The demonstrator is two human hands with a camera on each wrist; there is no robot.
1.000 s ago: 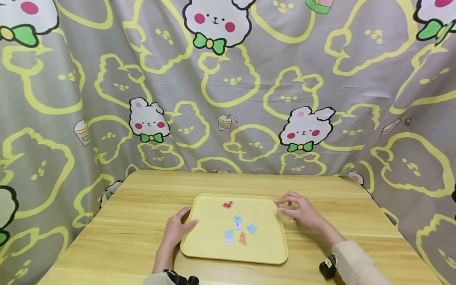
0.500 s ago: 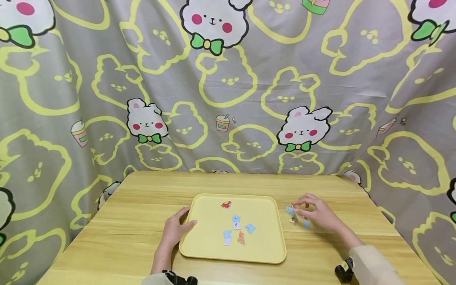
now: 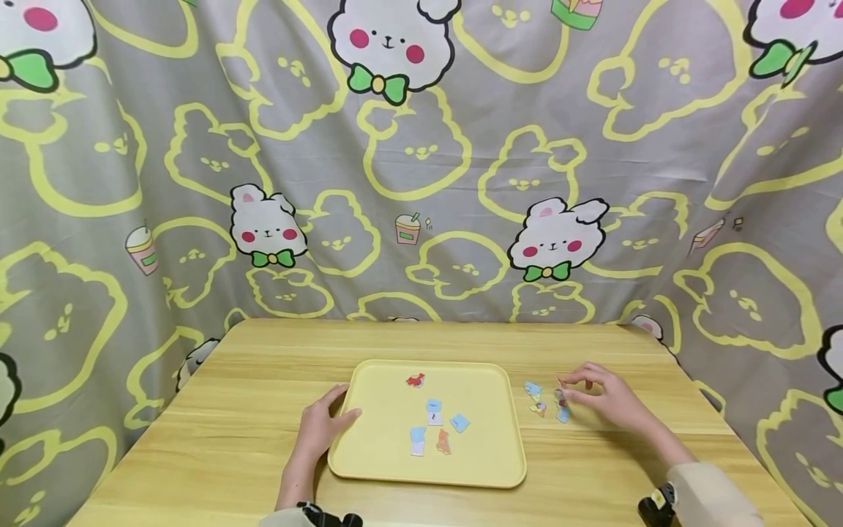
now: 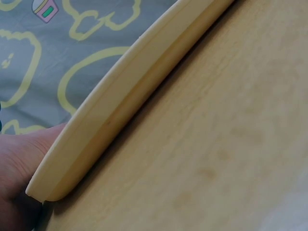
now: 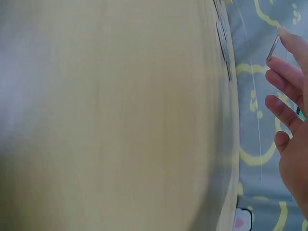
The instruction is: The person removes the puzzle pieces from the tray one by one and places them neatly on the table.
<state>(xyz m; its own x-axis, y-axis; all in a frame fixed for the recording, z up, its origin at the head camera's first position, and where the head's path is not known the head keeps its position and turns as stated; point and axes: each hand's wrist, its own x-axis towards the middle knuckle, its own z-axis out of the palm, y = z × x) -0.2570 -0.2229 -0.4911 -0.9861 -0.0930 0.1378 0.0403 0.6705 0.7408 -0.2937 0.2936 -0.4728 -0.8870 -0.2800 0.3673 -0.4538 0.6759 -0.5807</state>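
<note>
My left hand (image 3: 323, 421) grips the left side of a yellow tray (image 3: 484, 468), thumb over the rim; in the left wrist view, part of that hand shows behind the tray's edge (image 4: 103, 103). Between thumb and fingertip, my right hand (image 3: 609, 399) pinches a small thin flat piece (image 5: 273, 47), seen edge-on in the right wrist view, its other fingers loosely bent. Beneath those fingertips lies a blue piece (image 3: 563, 415), partly overlapped by the hand. Left of it on the table are another blue piece (image 3: 532, 389) and a yellowish one (image 3: 538, 408).
Spread over the tray are a red piece (image 3: 416, 380), an orange piece (image 3: 444, 442), a blue piece (image 3: 459, 422) and two blue-and-white pieces, one in the middle (image 3: 434, 411). A wooden table (image 3: 263, 410) carries everything, with a patterned curtain (image 3: 428, 293) behind it.
My right hand has moved rightward from the tray's right rim to the loose pieces on the table, still pinching the small piece. My left hand stays on the tray.
</note>
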